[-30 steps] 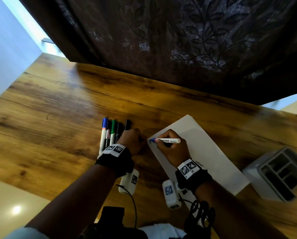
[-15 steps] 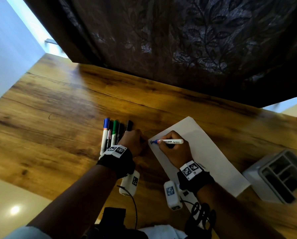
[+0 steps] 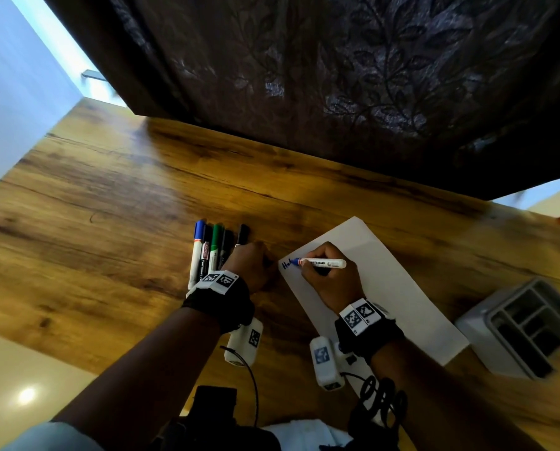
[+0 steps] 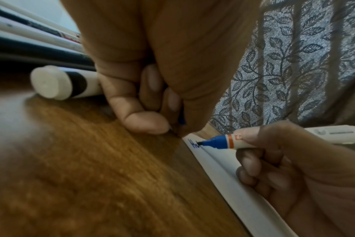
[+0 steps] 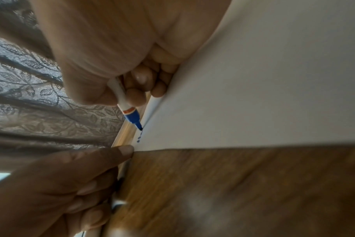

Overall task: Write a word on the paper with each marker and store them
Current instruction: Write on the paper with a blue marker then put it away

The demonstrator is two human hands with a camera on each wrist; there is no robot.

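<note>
Markers are the job here, and one blue marker (image 3: pixel 323 263) is in use now. Its tip touches the paper (image 3: pixel 386 288) near the paper's far left corner, where a few blue letters (image 3: pixel 286 264) already show. The right hand (image 3: pixel 332 279) grips it, with thumb and fingers (image 4: pixel 251 139) wrapped tight round the white barrel, and the side of the hand rests on the paper.

Left of the paper, the other markers (image 3: pixel 211 249) lie side by side on the worktop (image 3: pixel 109 239), caps pointing away from the person. The left hand (image 3: pixel 251 266) sits between them and the paper. Its fingers (image 4: pixel 144 118) are curled in like a fist, and a bit of blue shows inside them in the left wrist view. I think that is the blue cap, but I cannot tell for sure. One finger reaches to the paper's corner (image 5: pixel 135 150).

What could go wrong: the paper might slide or turn, since only a fingertip and the writing hand keep it down. The resting hand could smear wet ink as it moves along. A hard push could squash the tip.

Right of the paper stands a grey holder (image 3: pixel 487 327) with empty slots, where I think the markers go later.
</note>
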